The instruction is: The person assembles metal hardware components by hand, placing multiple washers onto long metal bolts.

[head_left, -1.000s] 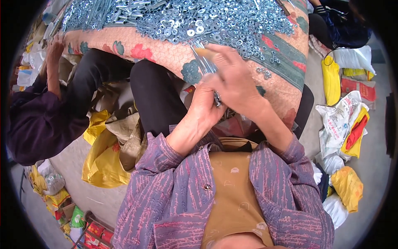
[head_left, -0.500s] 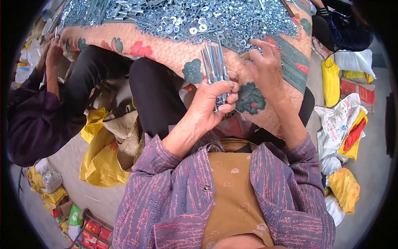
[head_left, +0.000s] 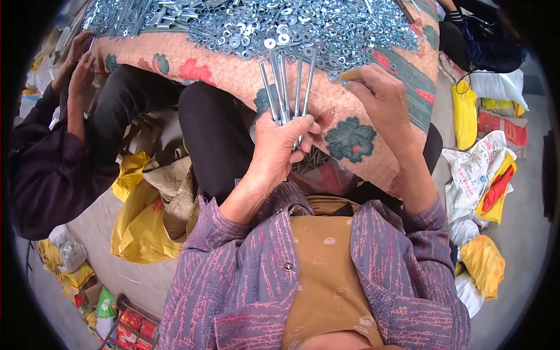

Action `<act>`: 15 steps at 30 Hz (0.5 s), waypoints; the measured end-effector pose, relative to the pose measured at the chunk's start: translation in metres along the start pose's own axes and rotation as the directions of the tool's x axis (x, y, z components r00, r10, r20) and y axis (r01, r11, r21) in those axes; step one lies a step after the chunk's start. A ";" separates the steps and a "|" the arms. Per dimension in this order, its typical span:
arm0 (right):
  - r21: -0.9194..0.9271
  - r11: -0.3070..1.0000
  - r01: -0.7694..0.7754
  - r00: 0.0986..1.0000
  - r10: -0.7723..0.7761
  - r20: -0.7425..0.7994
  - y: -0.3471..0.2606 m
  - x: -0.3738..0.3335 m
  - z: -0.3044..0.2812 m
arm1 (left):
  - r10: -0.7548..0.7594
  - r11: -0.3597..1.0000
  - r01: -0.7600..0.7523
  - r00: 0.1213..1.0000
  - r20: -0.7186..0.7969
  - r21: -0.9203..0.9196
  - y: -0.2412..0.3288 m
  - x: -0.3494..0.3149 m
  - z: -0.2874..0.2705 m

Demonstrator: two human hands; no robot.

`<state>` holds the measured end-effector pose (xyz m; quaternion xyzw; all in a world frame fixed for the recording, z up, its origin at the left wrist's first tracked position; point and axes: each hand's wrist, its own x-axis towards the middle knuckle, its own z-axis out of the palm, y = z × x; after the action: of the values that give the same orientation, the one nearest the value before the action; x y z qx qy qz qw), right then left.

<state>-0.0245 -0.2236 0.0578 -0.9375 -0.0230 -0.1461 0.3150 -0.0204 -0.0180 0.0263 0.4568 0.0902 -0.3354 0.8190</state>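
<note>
Head view: one person seated at a cloth-covered surface, both hands raised over the lap.
Left hand (head_left: 280,146): fingers curled tight round the lower ends of a bundle of rods (head_left: 289,81).
Rods: several thin, bright metal rods, fanned a little, tips pointing up and away toward the washers (head_left: 291,29); lower ends hidden in the fist.
Right hand (head_left: 379,99): just right of the rod tips, fingertips pinched together at the edge of the washer heap, on what I cannot tell.
Handling: rods judged stiff, smooth, likely slippery and light singly; a bundle may slide or splay, so best held low and squeezed as one.
Washers: loose heap of silvery rings spread across the quilt (head_left: 233,70).
Quilt: orange, flower-printed, draped over the knees.
Other person (head_left: 52,157): dark sleeve at left, hands up at the quilt's far corner.
Bags (head_left: 140,221): yellow, on the floor at left.
</note>
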 end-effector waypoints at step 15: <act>-0.255 0.950 0.177 0.977 -0.139 0.160 -0.006 0.002 0.021 | -0.055 0.994 0.058 0.998 0.026 -0.091 -0.003 0.000 -0.008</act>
<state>-0.0181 -0.2067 0.0459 -0.9745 -0.1003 -0.1066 0.1700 -0.0216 -0.0125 0.0197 0.4118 0.1088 -0.3592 0.8304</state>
